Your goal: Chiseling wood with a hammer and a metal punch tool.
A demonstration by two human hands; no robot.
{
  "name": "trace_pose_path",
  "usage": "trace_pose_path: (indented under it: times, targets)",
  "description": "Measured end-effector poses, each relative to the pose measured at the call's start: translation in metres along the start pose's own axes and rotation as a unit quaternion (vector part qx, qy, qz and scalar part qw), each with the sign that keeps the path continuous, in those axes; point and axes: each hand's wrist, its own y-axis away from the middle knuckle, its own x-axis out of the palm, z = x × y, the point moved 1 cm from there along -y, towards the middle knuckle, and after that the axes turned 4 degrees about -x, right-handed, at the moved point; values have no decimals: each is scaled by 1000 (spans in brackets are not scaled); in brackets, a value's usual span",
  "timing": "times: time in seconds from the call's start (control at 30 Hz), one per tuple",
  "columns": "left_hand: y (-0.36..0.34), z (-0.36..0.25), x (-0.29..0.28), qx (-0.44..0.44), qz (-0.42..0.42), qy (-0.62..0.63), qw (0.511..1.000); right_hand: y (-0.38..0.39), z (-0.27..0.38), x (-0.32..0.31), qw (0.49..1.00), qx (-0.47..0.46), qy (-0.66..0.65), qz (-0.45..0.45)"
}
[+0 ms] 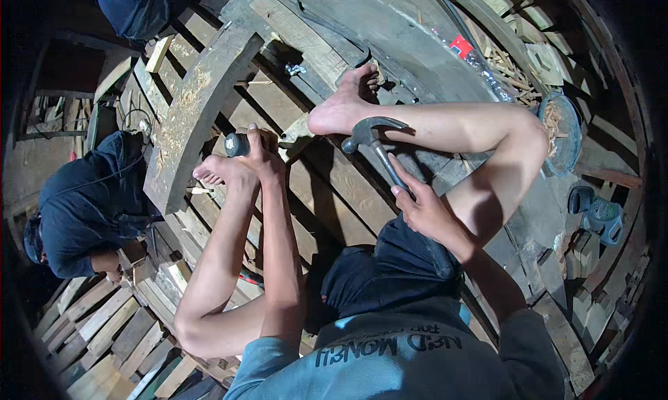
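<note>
My left hand (264, 155) is closed around a dark-handled tool (237, 145) with a pale round butt; its other end is hidden, so I cannot tell its exact kind. That hand is beside my left foot, near the edge of a thick curved plank (169, 165) with wood chips on top. In my right hand (426, 216) is a claw hammer (379, 149), gripped along its dark handle over my right thigh. The hammer's head is raised above the slatted boards (341, 198), apart from the other tool, with the claw pointing right.
A person in dark clothes (90, 198) bends over wood at the left; another dark-clothed figure (139, 10) is at the top. A blue-rimmed basin of wood scraps (561, 134) and a clear plastic jug (602, 221) are at the right. Stacked offcuts (111, 323) lie lower left.
</note>
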Motion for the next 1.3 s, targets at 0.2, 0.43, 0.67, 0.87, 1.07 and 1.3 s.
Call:
trace_pose_path:
  times: [0.2,0.43,0.67,0.87,1.07,1.3]
  targets:
    - [1,-1,-5,6,0,-8,1000,1,18,4,998,67,0,22]
    - [0,3,-7,-34,-13,-2,999,-2,9,6,999,-14,28,26]
    - [-2,15,-12,-33,-8,4,999,-24,47,12,980,-194,38,15]
    - [12,6,3,48,27,-34,998,-51,131,14,875,-374,288,105]
    - [13,19,-6,26,4,-67,997,-56,160,18,879,-348,295,142]
    - [13,-4,7,2,25,-33,999,-58,172,31,894,-351,256,109]
